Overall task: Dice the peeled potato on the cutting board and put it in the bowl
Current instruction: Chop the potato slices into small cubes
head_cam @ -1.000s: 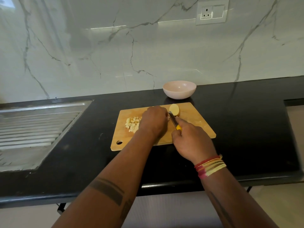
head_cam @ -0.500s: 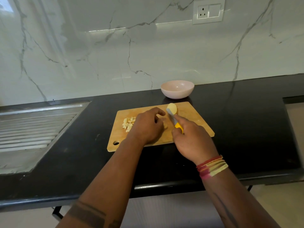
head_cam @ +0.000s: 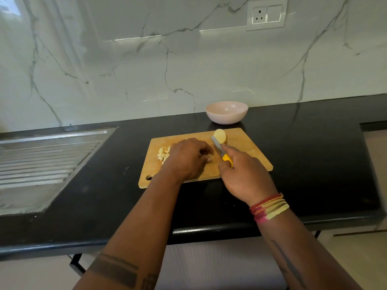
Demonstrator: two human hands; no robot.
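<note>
Your right hand (head_cam: 243, 172) grips the yellow-handled knife (head_cam: 221, 151), blade angled toward the potato half (head_cam: 220, 136) at the cutting board's (head_cam: 247, 151) upper edge. Your left hand (head_cam: 188, 158) rests curled at mid-board (what it covers is hidden). Diced pieces (head_cam: 163, 154) lie left; the bowl (head_cam: 226, 112) sits on the counter (head_cam: 314, 143) above.

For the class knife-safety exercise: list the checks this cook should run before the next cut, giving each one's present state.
1. Knife gripped by right hand: ok.
2. Left hand fingertips clear of the blade: cannot tell; they curl close beside it.
3. Piece under left hand steady: cannot tell, hidden.
4. Potato half resting on board: ok.
5. Bowl empty, within reach behind board: ok.
6. Diced pile clear of cutting zone: ok.
</note>
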